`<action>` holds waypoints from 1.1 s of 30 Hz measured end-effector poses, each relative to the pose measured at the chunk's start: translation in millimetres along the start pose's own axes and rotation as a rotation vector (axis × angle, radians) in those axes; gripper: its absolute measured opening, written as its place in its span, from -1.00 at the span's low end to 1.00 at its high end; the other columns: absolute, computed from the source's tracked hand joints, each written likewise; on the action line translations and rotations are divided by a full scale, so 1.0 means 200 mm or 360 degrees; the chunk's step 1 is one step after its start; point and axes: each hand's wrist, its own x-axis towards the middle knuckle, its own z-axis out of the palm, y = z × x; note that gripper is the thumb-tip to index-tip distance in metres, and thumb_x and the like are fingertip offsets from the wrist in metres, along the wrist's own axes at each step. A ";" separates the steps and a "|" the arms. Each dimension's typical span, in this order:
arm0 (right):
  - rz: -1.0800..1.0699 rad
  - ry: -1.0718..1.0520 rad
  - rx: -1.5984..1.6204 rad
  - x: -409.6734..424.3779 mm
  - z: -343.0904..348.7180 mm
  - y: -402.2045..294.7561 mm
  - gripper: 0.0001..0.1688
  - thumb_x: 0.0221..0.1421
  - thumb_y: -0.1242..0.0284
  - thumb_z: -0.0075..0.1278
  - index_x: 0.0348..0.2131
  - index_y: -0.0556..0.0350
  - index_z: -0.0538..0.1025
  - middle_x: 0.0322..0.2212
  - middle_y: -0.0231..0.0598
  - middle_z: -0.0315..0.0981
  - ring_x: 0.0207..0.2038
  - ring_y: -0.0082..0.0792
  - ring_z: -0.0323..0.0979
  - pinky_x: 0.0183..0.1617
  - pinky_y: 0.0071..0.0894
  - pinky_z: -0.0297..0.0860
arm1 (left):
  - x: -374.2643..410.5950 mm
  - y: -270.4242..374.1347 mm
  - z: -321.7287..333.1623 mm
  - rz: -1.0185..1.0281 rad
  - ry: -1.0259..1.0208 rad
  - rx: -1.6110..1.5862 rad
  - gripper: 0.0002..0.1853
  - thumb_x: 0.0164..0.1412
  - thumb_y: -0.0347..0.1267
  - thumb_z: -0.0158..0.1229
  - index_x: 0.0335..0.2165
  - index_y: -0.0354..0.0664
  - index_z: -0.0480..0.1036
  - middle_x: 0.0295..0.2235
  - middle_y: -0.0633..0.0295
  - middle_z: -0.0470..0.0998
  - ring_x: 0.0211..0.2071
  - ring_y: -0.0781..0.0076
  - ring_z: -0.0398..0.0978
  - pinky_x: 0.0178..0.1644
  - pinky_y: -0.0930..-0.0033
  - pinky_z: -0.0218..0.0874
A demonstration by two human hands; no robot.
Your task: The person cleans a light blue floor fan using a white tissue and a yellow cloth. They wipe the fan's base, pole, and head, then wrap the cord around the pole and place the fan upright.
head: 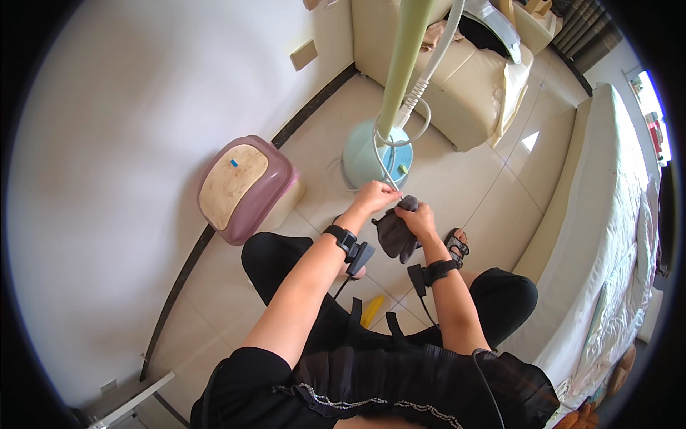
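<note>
My left hand (378, 196) pinches a thin white power cord (383, 167) in front of a garment steamer. In my right hand (418, 219) is a dark grey cloth (396, 234), bunched up around the cord close to my left fingertips. The cord loops up around the foot of the steamer's pale green pole (403, 69). That pole rises from the light blue steamer base (366, 154), which has a blue panel and a small green knob. A ribbed white hose (415, 99) runs up beside the pole.
A pink-lidded storage stool (251, 193) stands by the wall at the left. Behind the steamer is a cream armchair (461, 91) with things on it. A bed (584, 214) runs along the right. Something yellow (372, 311) lies on the tiled floor between my legs.
</note>
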 end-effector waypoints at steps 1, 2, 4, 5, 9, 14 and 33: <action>-0.0007 0.0095 -0.0178 -0.02 -0.05 -0.01 -0.46 -0.24 0.15 0.17 -0.22 0.00 0.58 -0.35 -0.05 0.57 -0.23 -0.08 0.53 -0.15 -0.20 0.43 | 0.01 0.02 -0.03 0.0066 -0.0016 -0.0132 -0.67 0.01 -0.06 0.25 -0.42 -0.08 0.61 -0.56 0.20 0.59 -0.48 0.39 0.55 -0.33 0.32 0.33; -0.0012 0.0189 -0.0356 -0.03 -0.10 0.00 -0.48 -0.23 0.16 0.15 -0.22 -0.02 0.58 -0.35 -0.04 0.57 -0.23 -0.06 0.53 -0.14 -0.18 0.43 | 0.07 0.06 -0.08 -0.0130 -0.0083 -0.0005 -0.51 0.02 -0.07 0.27 -0.17 -0.17 0.50 -0.55 0.23 0.55 -0.48 0.48 0.52 -0.34 0.40 0.32; -0.0020 0.0262 -0.0645 0.00 -0.15 0.05 -0.51 -0.22 0.19 0.12 -0.22 -0.05 0.59 -0.34 -0.02 0.56 -0.21 -0.02 0.52 -0.12 -0.15 0.43 | 0.16 0.07 -0.16 0.0048 0.0274 -0.0274 -0.34 -0.01 -0.10 0.31 0.00 -0.22 0.34 -0.51 0.21 0.55 -0.45 0.45 0.53 -0.32 0.43 0.33; -0.0007 0.0245 -0.0763 0.05 -0.17 0.09 -0.53 -0.21 0.22 0.10 -0.22 -0.07 0.59 -0.34 -0.02 0.56 -0.21 -0.01 0.51 -0.11 -0.13 0.42 | 0.21 0.08 -0.20 0.0142 0.0453 -0.0405 -0.23 -0.03 -0.11 0.33 0.08 -0.24 0.25 -0.49 0.20 0.54 -0.44 0.43 0.53 -0.31 0.44 0.33; 0.0185 0.0340 -0.0844 0.23 -0.34 0.19 -0.60 -0.18 0.34 0.04 -0.24 -0.07 0.58 -0.30 0.01 0.55 -0.17 0.02 0.50 -0.10 -0.12 0.41 | 0.37 0.19 -0.28 0.0079 0.0402 -0.0310 -0.10 -0.05 -0.21 0.35 0.16 -0.27 0.07 -0.32 0.14 0.53 -0.39 0.35 0.54 -0.27 0.40 0.36; -0.0090 0.0725 -0.0694 0.42 -0.47 0.01 -0.61 -0.17 0.35 0.05 -0.23 -0.06 0.53 -0.34 -0.04 0.55 -0.21 0.01 0.50 -0.15 -0.08 0.41 | 0.46 0.19 -0.32 0.0089 0.0378 -0.0004 -0.16 -0.04 -0.31 0.35 0.14 -0.29 0.09 -0.13 0.05 0.44 -0.32 0.35 0.51 -0.22 0.36 0.38; -0.1364 0.0611 -0.1512 0.95 -0.36 -0.89 -0.53 0.01 0.49 0.00 -0.02 -0.18 0.39 -0.23 -0.35 0.44 -0.16 -0.30 0.47 -0.19 -0.33 0.42 | 0.43 0.00 -0.20 0.0218 0.0538 -0.0383 -0.19 -0.10 -0.41 0.35 0.09 -0.26 0.09 -0.11 0.03 0.30 -0.15 0.17 0.47 -0.18 0.36 0.36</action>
